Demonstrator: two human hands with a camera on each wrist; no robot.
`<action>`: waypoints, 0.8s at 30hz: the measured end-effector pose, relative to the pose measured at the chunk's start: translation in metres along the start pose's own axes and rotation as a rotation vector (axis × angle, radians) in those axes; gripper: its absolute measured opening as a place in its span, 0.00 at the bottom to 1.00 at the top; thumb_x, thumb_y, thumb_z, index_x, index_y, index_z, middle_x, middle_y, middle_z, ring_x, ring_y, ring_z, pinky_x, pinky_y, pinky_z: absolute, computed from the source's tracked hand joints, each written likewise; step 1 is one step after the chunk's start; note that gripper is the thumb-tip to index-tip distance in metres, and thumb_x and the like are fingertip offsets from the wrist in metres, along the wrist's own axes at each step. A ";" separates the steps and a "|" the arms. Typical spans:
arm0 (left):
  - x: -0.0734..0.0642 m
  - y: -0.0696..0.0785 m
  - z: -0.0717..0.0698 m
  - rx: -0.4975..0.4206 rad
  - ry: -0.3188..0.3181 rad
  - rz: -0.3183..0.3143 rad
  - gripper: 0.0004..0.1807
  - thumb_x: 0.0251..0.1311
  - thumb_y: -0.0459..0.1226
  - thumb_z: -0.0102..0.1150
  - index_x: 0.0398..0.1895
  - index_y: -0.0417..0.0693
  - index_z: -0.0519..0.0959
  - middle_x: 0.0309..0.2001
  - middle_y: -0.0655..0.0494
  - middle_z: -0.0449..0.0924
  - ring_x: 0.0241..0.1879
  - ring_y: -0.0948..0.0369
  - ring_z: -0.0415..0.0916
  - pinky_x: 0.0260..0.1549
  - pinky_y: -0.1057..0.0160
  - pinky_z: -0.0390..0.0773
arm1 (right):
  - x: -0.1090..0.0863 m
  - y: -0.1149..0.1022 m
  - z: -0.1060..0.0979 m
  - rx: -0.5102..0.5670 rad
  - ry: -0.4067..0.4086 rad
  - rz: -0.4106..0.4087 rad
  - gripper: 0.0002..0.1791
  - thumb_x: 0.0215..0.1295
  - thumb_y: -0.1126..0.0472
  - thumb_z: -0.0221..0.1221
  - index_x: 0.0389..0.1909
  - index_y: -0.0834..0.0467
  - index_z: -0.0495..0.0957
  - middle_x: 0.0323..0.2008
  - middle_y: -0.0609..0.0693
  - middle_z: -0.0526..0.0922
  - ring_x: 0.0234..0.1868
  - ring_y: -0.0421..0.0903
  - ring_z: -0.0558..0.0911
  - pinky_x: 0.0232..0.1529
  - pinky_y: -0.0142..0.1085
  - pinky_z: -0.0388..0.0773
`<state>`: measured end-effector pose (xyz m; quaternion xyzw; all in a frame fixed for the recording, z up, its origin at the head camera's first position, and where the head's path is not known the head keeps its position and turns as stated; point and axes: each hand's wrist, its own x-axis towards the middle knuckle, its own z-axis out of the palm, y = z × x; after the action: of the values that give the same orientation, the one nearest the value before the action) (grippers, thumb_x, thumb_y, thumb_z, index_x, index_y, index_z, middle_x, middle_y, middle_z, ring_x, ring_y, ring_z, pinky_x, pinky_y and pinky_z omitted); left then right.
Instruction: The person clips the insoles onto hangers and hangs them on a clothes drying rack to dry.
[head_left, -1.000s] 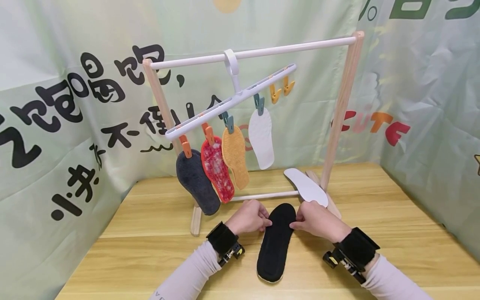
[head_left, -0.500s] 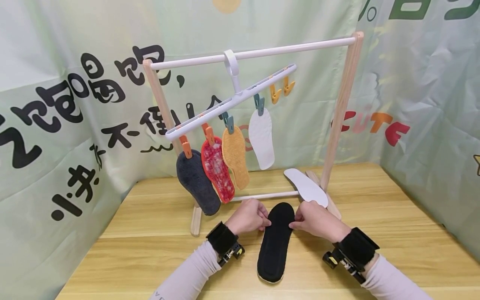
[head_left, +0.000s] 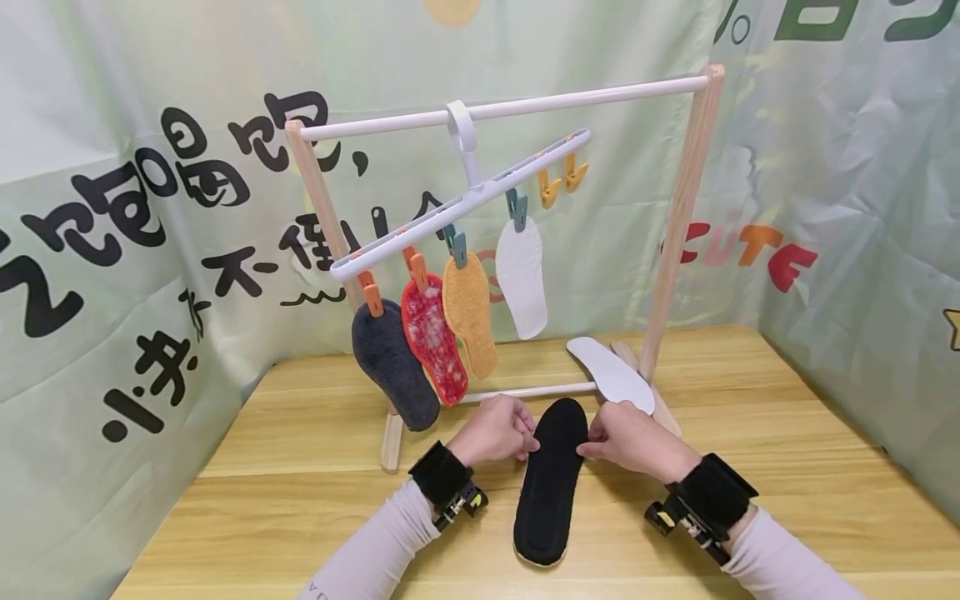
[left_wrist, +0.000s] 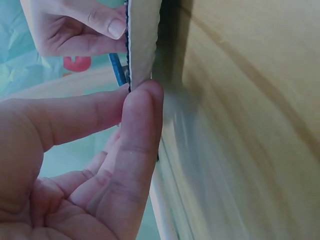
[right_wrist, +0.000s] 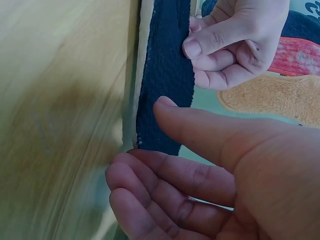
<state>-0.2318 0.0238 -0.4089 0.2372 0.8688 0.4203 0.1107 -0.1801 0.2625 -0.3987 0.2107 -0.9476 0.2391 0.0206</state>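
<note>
A black insole [head_left: 551, 492] with a pale underside lies lengthwise between both hands, its near end at the table. My left hand [head_left: 495, 429] pinches its left edge between thumb and fingers. On the right edge, my right hand [head_left: 637, 437] holds it with the thumb over the dark face. In the left wrist view, the pale underside [left_wrist: 143, 40] stands edge-on, tilted off the wood. The right wrist view has the right thumb on the dark face [right_wrist: 167, 65] and the fingers curled at its edge.
Behind stands a wooden rack [head_left: 690, 200] with a slanted white clip hanger [head_left: 480, 198]. Clipped on it are grey [head_left: 393, 367], red [head_left: 435, 342], yellow [head_left: 470, 317] and white [head_left: 521, 283] insoles. Two yellow clips [head_left: 550, 190] hang bare. Another white insole [head_left: 611, 371] leans at the rack's right foot.
The far end of the black insole has risen slightly between the hands. Both hands have hardly moved, and the hanging insoles stay put.
</note>
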 end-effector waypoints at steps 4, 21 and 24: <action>0.001 0.000 -0.002 -0.032 -0.001 -0.008 0.08 0.58 0.27 0.76 0.30 0.43 0.83 0.23 0.57 0.85 0.19 0.64 0.84 0.24 0.68 0.84 | 0.001 0.000 -0.001 0.022 -0.004 0.011 0.19 0.65 0.57 0.74 0.15 0.53 0.82 0.14 0.33 0.65 0.17 0.32 0.63 0.21 0.27 0.56; 0.002 0.000 -0.006 -0.145 -0.035 0.006 0.07 0.60 0.25 0.73 0.35 0.41 0.82 0.27 0.54 0.84 0.23 0.61 0.86 0.31 0.55 0.91 | 0.000 0.003 -0.003 0.039 0.001 0.032 0.19 0.66 0.57 0.73 0.15 0.52 0.83 0.13 0.32 0.66 0.16 0.32 0.63 0.20 0.27 0.58; 0.002 0.000 -0.008 -0.132 -0.036 0.020 0.07 0.61 0.26 0.73 0.36 0.42 0.82 0.27 0.54 0.84 0.23 0.61 0.86 0.32 0.55 0.91 | 0.001 0.002 -0.005 0.030 0.002 0.023 0.20 0.67 0.56 0.73 0.15 0.53 0.82 0.13 0.32 0.64 0.16 0.32 0.63 0.20 0.27 0.57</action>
<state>-0.2369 0.0194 -0.4033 0.2456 0.8347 0.4734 0.1373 -0.1818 0.2660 -0.3949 0.1998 -0.9462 0.2539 0.0156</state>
